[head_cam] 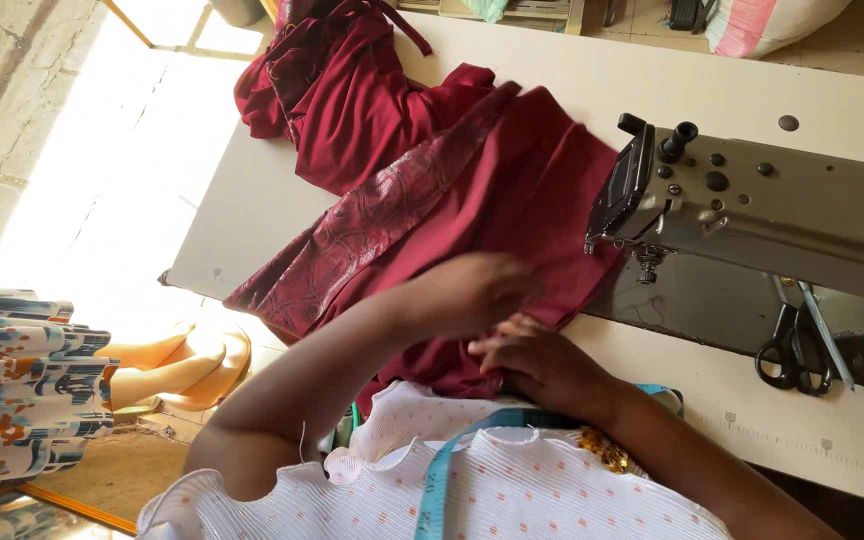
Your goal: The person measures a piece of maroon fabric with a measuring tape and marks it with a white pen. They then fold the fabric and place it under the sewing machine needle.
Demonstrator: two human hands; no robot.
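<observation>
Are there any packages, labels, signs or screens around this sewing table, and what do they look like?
No signs, screens or labels can be seen.
Sack: far top right beyond the table, bulging, white with a pink-red band; only partly in view.
Nothing packaged lies near the left hand or right hand, which rest on the maroon fabric.

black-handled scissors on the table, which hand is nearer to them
Right. The right hand pinches the dark red fabric left of the black-handled scissors; the left hand lies farther left on the cloth.

Matt maroon cloth (512, 190), painted metal sewing machine (792, 210)
</observation>
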